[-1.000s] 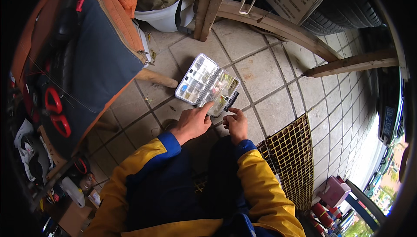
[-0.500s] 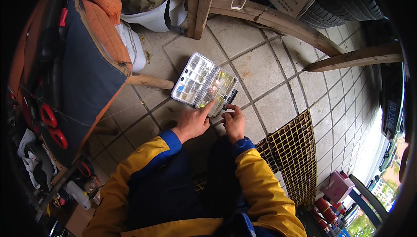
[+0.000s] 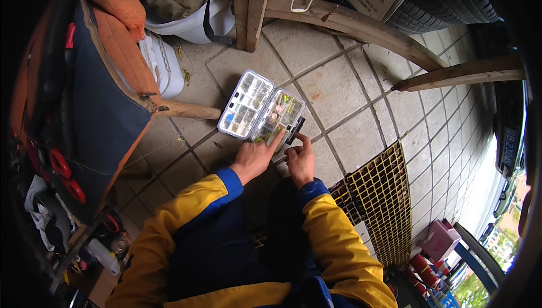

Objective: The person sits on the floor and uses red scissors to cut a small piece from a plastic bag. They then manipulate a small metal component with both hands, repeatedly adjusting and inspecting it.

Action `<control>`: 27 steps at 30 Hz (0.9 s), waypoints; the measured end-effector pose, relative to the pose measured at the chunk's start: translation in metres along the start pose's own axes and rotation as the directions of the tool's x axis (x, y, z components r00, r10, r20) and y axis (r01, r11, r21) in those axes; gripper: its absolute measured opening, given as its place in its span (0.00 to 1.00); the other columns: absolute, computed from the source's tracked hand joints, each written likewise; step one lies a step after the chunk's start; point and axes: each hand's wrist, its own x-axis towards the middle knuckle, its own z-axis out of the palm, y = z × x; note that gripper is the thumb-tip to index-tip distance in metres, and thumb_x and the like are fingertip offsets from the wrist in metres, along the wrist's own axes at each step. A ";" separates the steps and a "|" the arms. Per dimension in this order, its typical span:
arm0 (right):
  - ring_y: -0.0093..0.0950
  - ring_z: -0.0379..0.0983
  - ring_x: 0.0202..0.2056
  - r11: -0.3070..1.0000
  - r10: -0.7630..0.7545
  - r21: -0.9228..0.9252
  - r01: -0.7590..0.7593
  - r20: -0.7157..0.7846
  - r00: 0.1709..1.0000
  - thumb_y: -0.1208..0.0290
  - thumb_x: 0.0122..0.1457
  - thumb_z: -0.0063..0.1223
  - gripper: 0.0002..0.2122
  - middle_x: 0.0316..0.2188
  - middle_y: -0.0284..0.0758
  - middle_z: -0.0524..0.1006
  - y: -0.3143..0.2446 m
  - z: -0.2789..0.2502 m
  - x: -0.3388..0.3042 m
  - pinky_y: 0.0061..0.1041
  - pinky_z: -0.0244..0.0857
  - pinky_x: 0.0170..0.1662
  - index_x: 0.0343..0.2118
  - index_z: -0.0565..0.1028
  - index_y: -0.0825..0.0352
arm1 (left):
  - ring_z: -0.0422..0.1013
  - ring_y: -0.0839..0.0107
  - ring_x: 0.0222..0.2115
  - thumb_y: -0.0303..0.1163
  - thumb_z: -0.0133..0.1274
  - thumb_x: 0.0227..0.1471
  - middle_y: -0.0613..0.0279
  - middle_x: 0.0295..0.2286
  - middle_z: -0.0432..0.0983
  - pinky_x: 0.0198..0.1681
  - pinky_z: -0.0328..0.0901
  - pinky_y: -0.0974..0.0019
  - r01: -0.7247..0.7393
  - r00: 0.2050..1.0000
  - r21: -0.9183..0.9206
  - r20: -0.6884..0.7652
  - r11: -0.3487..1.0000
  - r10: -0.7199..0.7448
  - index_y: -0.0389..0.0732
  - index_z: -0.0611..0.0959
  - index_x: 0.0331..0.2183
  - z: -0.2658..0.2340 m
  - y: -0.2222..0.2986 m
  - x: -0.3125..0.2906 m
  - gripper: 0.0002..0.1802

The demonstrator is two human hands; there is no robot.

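Note:
An open clear plastic compartment box [image 3: 246, 105] lies on the tiled floor, its two halves spread. Small bits sit in the left half's cells, one of them blue; the right half [image 3: 292, 102] holds yellow-green and pink pieces like fishing lures. My left hand [image 3: 254, 160] reaches into the near end of the right half with its index finger stretched out; nothing shows held in it. At that half's outer edge, next to a black latch [image 3: 296, 129], is my right hand [image 3: 301, 161]. Its index finger is extended, apart from the thumb, with the other fingers curled.
A wooden leg [image 3: 192, 111] of an orange and grey padded seat [image 3: 116, 88] ends just left of the box. Wooden beams [image 3: 361, 28] cross behind, near tires [image 3: 446, 9]. A yellow grating [image 3: 381, 201] lies at right; a white bucket [image 3: 192, 25] stands at back left.
My left hand has shifted slightly right, its index finger further across the box's right half. My right index finger has straightened somewhat by the latch. The whole view has shifted a little.

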 end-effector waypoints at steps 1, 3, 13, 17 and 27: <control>0.24 0.76 0.27 1.000 0.019 0.000 -0.019 0.003 1.000 0.83 0.62 0.46 0.21 0.29 0.38 0.80 0.000 0.000 0.001 0.25 0.71 0.31 0.59 0.69 0.68 | 0.80 0.50 0.25 0.26 0.58 0.49 0.49 0.26 0.81 0.29 0.73 0.49 0.002 1.000 -0.008 0.004 1.000 -0.002 0.50 0.55 0.73 -0.003 0.000 0.000 0.53; 0.25 0.76 0.27 0.983 0.055 0.171 -0.061 0.042 0.998 0.83 0.61 0.46 0.19 0.29 0.36 0.80 0.002 -0.002 0.004 0.26 0.71 0.31 0.55 0.72 0.68 | 0.80 0.50 0.25 0.27 0.58 0.49 0.48 0.26 0.82 0.29 0.73 0.49 0.010 1.000 -0.072 0.007 0.997 -0.009 0.50 0.59 0.71 -0.007 -0.001 0.002 0.49; 0.26 0.71 0.27 0.913 0.164 0.386 -0.135 -0.041 0.986 0.72 0.57 0.42 0.12 0.23 0.33 0.75 0.023 -0.014 0.036 0.27 0.67 0.32 0.28 0.79 0.70 | 0.76 0.79 0.31 0.34 0.64 0.58 0.66 0.29 0.80 0.34 0.70 0.70 0.332 0.637 -0.928 0.089 0.169 -0.766 0.36 0.82 0.35 0.031 -0.064 -0.059 0.12; 0.38 0.77 0.31 0.983 0.011 -0.171 -0.072 -0.334 0.943 0.66 0.61 0.46 0.16 0.26 0.41 0.80 0.020 -0.006 0.039 0.37 0.71 0.41 0.37 0.84 0.71 | 0.75 0.79 0.29 0.34 0.65 0.59 0.63 0.29 0.82 0.33 0.69 0.68 0.041 0.692 -0.961 -0.169 0.272 -0.702 0.34 0.80 0.36 0.031 -0.085 -0.040 0.14; 0.39 0.83 0.40 0.958 0.019 -0.271 -0.089 -0.251 0.968 0.56 0.62 0.57 0.20 0.34 0.47 0.85 0.016 0.000 0.040 0.35 0.73 0.48 0.44 0.84 0.72 | 0.79 0.48 0.26 0.33 0.64 0.48 0.51 0.28 0.83 0.29 0.75 0.50 0.029 0.774 -0.379 -0.577 0.925 -0.261 0.48 0.77 0.57 -0.008 -0.039 -0.041 0.33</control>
